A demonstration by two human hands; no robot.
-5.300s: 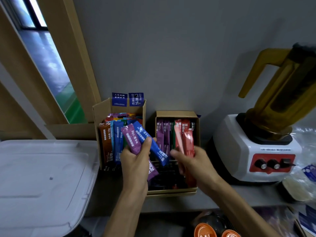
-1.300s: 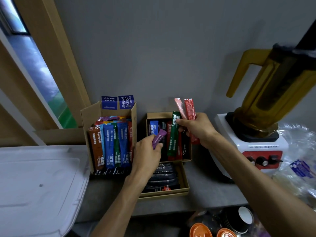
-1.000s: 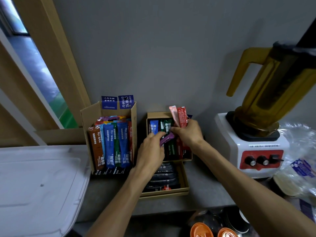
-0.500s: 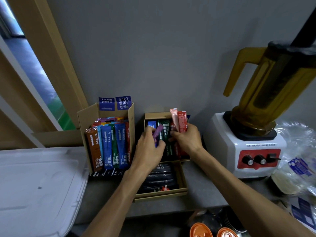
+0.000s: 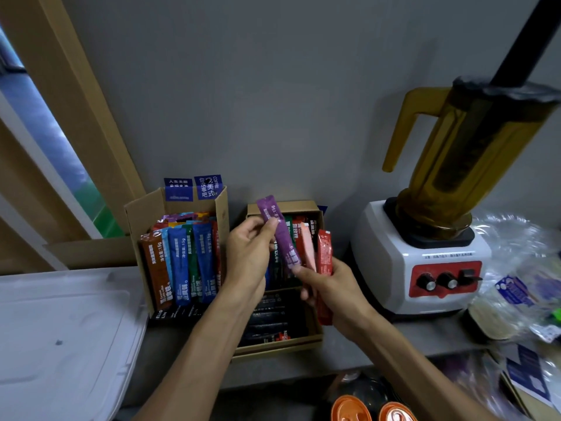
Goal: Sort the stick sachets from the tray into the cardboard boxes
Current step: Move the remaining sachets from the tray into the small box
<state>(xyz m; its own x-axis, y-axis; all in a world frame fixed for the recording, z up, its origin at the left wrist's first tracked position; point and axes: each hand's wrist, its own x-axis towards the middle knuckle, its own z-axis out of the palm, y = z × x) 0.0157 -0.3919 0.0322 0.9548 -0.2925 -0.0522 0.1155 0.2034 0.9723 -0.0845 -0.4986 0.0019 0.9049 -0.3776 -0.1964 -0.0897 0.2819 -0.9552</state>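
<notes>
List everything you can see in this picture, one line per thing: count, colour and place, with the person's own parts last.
left cardboard box: one, brown, by the wall, packed with upright mixed-colour sachets
right cardboard box: one, brown, behind the hands
purple sachet: one, pinched by both hands
pink sachet: one, in right hand
red sachet: one, in right hand
blender: one, white base, amber jug, right
plastic lid: one, whitish, left
orange caps: two, bottom edge
plastic bags: clear, count unclear, far right
left hand: holds purple sachet's top
right hand: holds its bottom end
</notes>
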